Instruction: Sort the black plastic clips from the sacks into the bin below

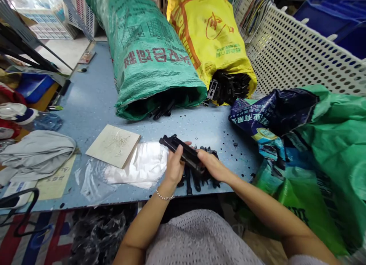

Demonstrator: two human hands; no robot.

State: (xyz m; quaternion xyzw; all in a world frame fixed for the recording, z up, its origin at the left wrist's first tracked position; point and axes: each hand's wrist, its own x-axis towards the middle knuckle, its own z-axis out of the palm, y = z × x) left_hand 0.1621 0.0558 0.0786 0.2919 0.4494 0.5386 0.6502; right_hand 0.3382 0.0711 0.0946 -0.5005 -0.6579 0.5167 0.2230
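A long black part [183, 154] is held over the table's front edge, tilted down to the right. My left hand [175, 166] grips its left side, thumb on top. At its right end, my right hand [213, 165] has its fingers closed on the same part. Under and behind my hands lies a pile of black pieces [196, 181]. Left of them are a stack of white plastic bags [143, 164] and a square beige board [113, 145]. What exactly the black part is, I cannot tell.
A green sack [154, 55] and a yellow sack [214, 32], both with black parts at their mouths, lie across the blue table [94, 86]. Green bags [337, 143] and a white perforated crate [300, 48] stand right. A grey cloth [37, 154] lies left.
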